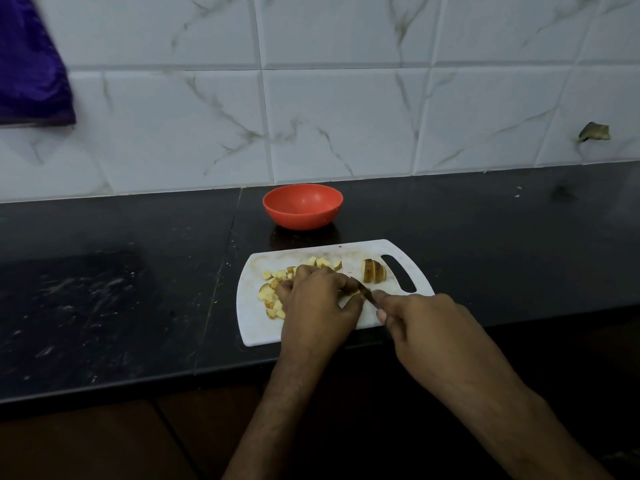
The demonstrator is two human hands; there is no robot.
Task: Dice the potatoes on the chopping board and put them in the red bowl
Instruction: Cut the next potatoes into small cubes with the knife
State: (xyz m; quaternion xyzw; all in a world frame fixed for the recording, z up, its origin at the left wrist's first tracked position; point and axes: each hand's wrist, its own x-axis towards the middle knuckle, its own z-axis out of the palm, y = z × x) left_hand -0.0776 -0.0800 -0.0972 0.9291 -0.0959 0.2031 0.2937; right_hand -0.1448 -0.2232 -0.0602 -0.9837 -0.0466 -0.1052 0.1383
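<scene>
Our right hand (429, 327) clamps its grip on the knife (367, 293), blade pointing up-left toward our left hand (318, 306), curled over potato on the chopping board (256, 327).

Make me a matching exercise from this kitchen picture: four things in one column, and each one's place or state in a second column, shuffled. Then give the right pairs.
Things
1. red bowl
2. sliced potato piece
3. knife
4. diced potato pieces

Places or states
A. held in the right hand
B. scattered on the chopping board, beside the left hand
C. on the counter behind the board, no potato visible in it
D. next to the board's handle slot, cut into slices, not yet diced

Pairs: 1-C, 2-D, 3-A, 4-B
</scene>
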